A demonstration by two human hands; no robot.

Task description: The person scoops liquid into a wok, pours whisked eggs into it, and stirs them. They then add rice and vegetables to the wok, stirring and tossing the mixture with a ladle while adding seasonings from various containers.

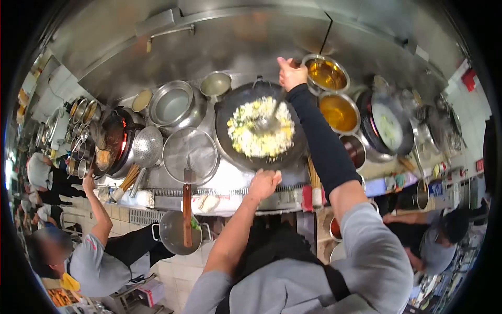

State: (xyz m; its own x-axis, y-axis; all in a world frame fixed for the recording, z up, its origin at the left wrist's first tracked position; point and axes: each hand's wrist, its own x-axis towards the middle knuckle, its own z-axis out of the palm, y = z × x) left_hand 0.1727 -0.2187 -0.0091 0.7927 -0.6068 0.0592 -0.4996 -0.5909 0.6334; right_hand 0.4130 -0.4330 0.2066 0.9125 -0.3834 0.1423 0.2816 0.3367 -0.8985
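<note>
A black wok in front of me holds fried rice with yellow and green bits. My right hand, above the far right side of the wok, is closed around the upper end of a ladle. The metal bowl of the ladle rests in the rice, slightly blurred. At the wok's near edge my left hand is closed on the rim; its fingertips are partly hidden.
Pots of amber liquid stand right of the wok. To the left are a wire strainer, a perforated skimmer and a steel pot. A co-worker handles another wok at left; another person is at right.
</note>
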